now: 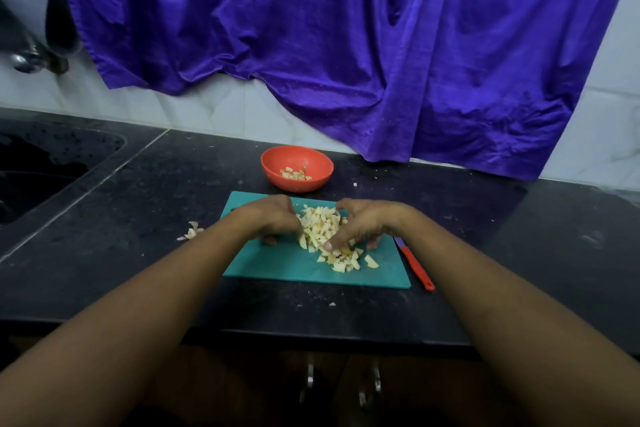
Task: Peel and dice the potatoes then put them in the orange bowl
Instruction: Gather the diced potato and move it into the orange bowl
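A dark surface (138, 201) carries peels (189, 230) left of a teal board (270, 263). On it the left hand (273, 218) and right hand (363, 222) cup the dice (323, 229), fingers curled round the pile. The bowl (297, 168) behind holds a few. A knife (415, 267) lies right.

text: none legible | labels: none | brands: none | numbers: none | signs: none | view: head, no surface bears readable writing
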Tool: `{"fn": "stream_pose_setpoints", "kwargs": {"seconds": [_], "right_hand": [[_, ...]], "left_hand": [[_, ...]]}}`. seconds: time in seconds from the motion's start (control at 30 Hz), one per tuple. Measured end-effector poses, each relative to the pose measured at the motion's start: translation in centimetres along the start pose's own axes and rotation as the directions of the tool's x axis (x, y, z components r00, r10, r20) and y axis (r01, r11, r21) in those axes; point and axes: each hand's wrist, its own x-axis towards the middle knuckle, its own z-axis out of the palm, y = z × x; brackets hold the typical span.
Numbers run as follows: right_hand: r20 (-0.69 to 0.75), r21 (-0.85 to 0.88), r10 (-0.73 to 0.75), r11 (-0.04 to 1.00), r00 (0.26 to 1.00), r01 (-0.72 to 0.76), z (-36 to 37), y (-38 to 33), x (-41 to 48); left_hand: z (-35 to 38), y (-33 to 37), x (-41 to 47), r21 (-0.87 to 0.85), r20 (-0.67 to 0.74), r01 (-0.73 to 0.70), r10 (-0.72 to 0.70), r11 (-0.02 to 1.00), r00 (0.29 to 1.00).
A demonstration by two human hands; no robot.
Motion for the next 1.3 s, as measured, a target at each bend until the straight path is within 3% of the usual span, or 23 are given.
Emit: {"fn": "stream_pose_setpoints", "kwargs": {"seconds": [0.17,0.57,0.7,0.97,1.3], "right_hand": [[-0.066,0.012,-0.047,0.999,0.997,0.048,0.6,-0.2,0.8],[-0.163,0.211,-0.089,0.97,0.983,0.123,1.0,-0.2,1.5],[-0.144,0.365,-0.058,0.925,0.988,0.108,1.7,-1.5,1.8],[-0.109,0.582,-0.043,0.807,0.993,0.098,0.1,-2.3,2.2],[-0.014,0.654,-0.09,0.752,0.996,0.077,-6.4,-5.6,5.4]], "left_hand": [[0.4,1.3,0.0,-0.058,0.067,-0.02,0.024,0.998,0.997],[1.3,2.5,0.3,-0.106,-0.015,-0.08,0.079,0.991,0.997],[1.4,2.7,0.6,-0.165,-0.027,-0.087,0.083,0.982,0.996],[0.0,1.5,1.5,-0.439,0.001,-0.064,0.071,0.896,0.997],[-6.4,4.0,5.1,-0.538,-0.014,-0.046,0.046,0.842,0.999]]}}
